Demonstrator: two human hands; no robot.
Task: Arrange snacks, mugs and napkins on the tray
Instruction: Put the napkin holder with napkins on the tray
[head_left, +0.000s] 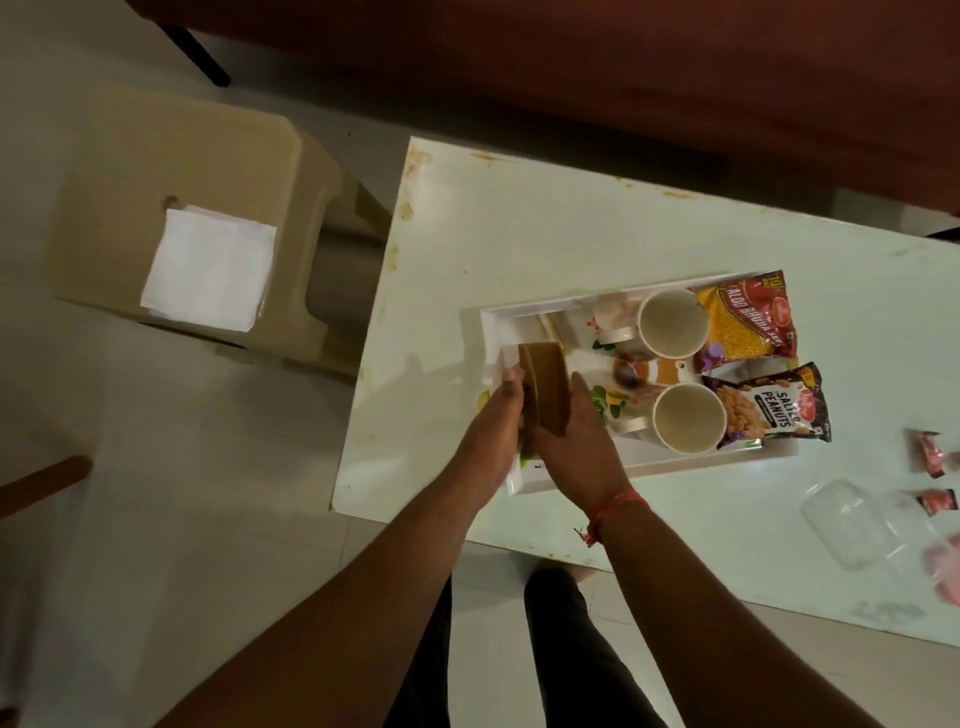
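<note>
A white tray (492, 318) lies on the white table (545, 234). Two cream mugs stand on it, one at the back (671, 323) and one nearer (688, 419). To their right lie a packet of aloo bhujia (748, 319) and a packet of salted peanuts (774, 410). Over the tray's left end, my left hand (493, 426) and my right hand (576, 441) hold a brown round container (545, 392) between them, tilted on its side. A stack of white napkins (210, 267) rests on a beige stool (130, 156) left of the table.
Small pink wrapped sweets (932, 454) and a clear plastic lid (852, 519) lie at the table's right edge. A dark brown sofa (623, 78) runs behind the table. My legs (561, 649) stand at the near table edge.
</note>
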